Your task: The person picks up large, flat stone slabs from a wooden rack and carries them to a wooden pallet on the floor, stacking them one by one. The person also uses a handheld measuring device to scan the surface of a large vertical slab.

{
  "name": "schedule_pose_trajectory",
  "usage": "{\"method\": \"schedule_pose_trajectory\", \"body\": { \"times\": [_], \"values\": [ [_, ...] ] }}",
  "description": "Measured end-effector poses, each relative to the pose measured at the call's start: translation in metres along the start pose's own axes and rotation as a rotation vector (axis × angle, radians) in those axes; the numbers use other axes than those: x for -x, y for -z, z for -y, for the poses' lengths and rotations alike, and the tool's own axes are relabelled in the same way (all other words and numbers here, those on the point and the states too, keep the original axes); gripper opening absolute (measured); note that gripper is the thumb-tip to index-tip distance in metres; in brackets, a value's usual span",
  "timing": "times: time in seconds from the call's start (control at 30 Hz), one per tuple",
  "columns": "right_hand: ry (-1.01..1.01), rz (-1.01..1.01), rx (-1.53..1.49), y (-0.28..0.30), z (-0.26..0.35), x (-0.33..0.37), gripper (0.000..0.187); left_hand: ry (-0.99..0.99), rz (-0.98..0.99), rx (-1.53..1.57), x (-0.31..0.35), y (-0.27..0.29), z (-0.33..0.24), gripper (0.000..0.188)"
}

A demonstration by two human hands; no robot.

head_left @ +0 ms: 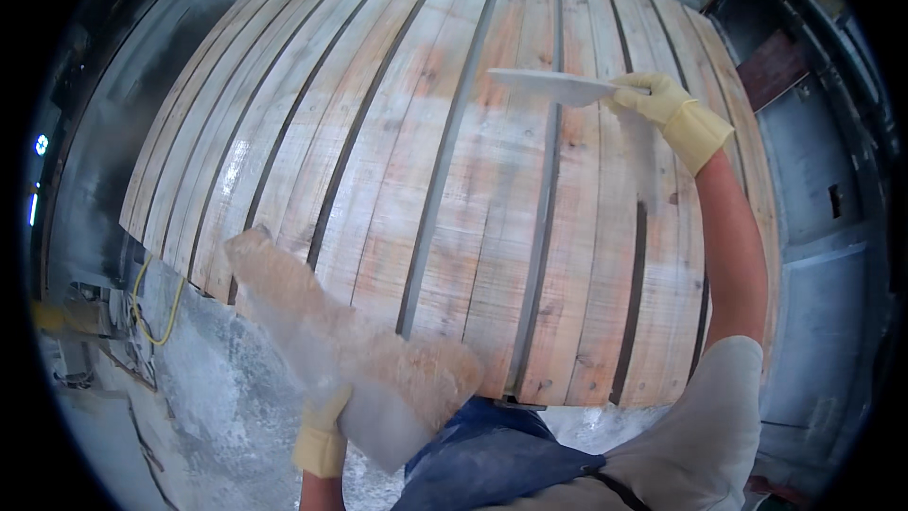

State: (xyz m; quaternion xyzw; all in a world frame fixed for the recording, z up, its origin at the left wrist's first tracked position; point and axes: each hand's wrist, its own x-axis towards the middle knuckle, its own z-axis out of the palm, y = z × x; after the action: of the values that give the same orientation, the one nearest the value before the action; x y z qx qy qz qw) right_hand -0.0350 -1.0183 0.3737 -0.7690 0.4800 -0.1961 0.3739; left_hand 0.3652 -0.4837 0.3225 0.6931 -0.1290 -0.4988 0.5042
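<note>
My left hand, in a pale yellow glove, grips the lower edge of a flat, irregular slab with a rough brown face and grey areas. Motion blurs this slab, and I cannot make out its material. It is tilted over the near left edge of a slatted wooden table. My right hand, gloved alike, is closed on the right end of a thin, flat grey piece. That piece appears nearly edge-on above the far right part of the slats, reaching leftward.
Long dark gaps run between the table's planks, which carry whitish dust. A yellow cable hangs by the left corner, near machine parts. Grey dust covers the floor. A dark reddish panel stands beyond the table's right side.
</note>
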Motion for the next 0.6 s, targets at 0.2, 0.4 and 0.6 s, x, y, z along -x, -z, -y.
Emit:
{"method": "schedule_pose_trajectory", "body": {
  "times": [0.2, 0.4, 0.6],
  "values": [
    [0.136, 0.101, -0.504, -0.009, 0.175, 0.116, 0.038, -0.044, 0.267, 0.34, -0.04, 0.018, 0.058, 0.041],
    [0.135, 0.12, -0.6, -0.075, 0.27, 0.198, 0.04, -0.372, 0.497, 0.155, -0.071, 0.032, 0.083, 0.045],
    [0.066, 0.188, -0.626, -0.139, 0.257, 0.239, 0.042, -0.294, 0.616, 0.355, -0.089, 0.021, 0.094, 0.044]
  ]
}}
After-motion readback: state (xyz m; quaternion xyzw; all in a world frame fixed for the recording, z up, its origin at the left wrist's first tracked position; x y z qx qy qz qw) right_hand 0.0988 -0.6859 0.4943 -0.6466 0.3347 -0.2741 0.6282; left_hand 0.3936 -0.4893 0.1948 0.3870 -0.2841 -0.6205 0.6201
